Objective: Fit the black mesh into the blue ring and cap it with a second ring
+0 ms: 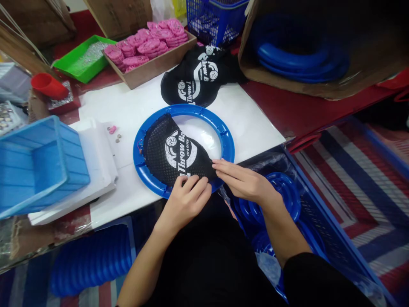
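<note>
A blue plastic ring (227, 136) lies on the white sheet at the table's near edge. Across its left part stretches a black mesh net (158, 149) printed "Throw Ball"; the ring's right part is uncovered. My left hand (190, 198) has its fingers curled on the net at the ring's near rim. To its right, my right hand (244, 179) pinches the net's edge near the lower right rim. Beyond the ring, more printed black nets (194, 81) lie in a pile.
A carton of pink bundles (150, 47) and a green tray (84, 59) stand at the back. At left are a light blue bin (41, 157) and a red cup (49, 85). Blue rings fill a cardboard box (265, 79) at right; more rings (281, 192) sit in a crate below.
</note>
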{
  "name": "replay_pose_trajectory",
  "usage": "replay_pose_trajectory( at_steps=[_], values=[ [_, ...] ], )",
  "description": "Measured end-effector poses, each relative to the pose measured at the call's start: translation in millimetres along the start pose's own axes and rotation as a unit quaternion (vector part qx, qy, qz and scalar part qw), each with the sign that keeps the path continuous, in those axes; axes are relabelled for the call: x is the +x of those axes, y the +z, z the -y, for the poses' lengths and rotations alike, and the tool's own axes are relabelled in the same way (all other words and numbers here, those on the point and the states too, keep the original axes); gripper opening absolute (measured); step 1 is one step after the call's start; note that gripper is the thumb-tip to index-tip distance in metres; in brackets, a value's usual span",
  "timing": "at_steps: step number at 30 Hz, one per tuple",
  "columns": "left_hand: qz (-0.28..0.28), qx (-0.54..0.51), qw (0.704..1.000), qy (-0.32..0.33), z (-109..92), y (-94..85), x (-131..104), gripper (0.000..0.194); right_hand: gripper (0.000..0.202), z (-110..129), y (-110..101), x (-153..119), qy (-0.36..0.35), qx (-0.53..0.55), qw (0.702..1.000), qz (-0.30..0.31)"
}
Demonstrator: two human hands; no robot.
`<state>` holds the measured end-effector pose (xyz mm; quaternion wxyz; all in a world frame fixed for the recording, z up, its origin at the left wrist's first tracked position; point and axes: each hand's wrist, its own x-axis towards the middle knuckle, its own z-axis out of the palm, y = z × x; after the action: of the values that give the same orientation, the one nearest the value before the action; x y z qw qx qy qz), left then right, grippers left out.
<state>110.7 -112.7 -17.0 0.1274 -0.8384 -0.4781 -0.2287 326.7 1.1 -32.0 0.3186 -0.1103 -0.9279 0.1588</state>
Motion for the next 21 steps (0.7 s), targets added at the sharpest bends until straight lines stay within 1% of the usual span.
replay_pose_trajectory(
  at_steps=[3,7,9,11,13,15,18,19,21],
  values=[
    [0.012,0.020,0.999,0.029,2,-2.2,2,0.020,0.042,0,-2,3,-0.022,-0.024,0.999,0.012],
    [0.047,0.055,0.996,0.059,3,-7.8,6,0.022,0.037,1,-6,6,-0.058,-0.059,0.996,0.024],
    [0.062,0.070,0.993,0.074,2,-12.2,9,0.022,0.038,2,-9,8,-0.054,-0.062,0.996,0.035],
    [0.078,0.073,0.991,0.076,1,-16.3,14,0.022,0.038,4,-12,10,-0.041,-0.066,0.996,0.050],
    [0.095,0.059,0.992,0.054,-2,-17.5,18,0.021,0.035,6,-14,13,-0.046,-0.097,0.992,0.065],
    [0.094,0.034,0.995,0.007,-5,-13.9,21,0.019,0.030,6,-15,15,-0.072,-0.144,0.984,0.074],
    [0.050,-0.001,0.996,-0.071,-12,-0.9,22,0.016,0.024,5,-17,16,-0.105,-0.184,0.975,0.075],
    [0.030,-0.010,0.996,-0.084,-13,3.9,22,0.016,0.024,4,-18,16,-0.107,-0.190,0.973,0.078],
    [-0.004,-0.028,0.995,-0.091,-15,11.4,20,0.017,0.025,4,-18,17,-0.111,-0.201,0.969,0.092]
  ],
)
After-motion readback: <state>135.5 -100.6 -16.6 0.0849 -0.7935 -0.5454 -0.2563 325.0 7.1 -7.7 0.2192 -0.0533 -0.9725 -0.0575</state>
